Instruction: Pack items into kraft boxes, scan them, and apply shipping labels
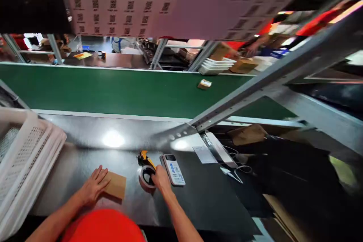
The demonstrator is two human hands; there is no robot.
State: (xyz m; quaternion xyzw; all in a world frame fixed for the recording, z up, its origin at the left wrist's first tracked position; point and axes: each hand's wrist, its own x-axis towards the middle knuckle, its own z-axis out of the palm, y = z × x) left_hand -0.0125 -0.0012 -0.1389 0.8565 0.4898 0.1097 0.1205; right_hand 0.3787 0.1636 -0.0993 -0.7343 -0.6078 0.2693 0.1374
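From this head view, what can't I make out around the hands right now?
- Tape roll: the right hand covers its right side, so the grip on it is unclear.
- Cardboard piece: the left hand hides its left edge.
- Handheld device: label print too small to read.
- White crate: cut off by the left frame edge.

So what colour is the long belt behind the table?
Green, with a small box on it; the conveyor belt shows in the head view.

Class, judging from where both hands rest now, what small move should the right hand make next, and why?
Probably lift the tape dispenser toward the small cardboard box. The right hand already rests on the dispenser, while the left hand lies flat on the box, steadying it.
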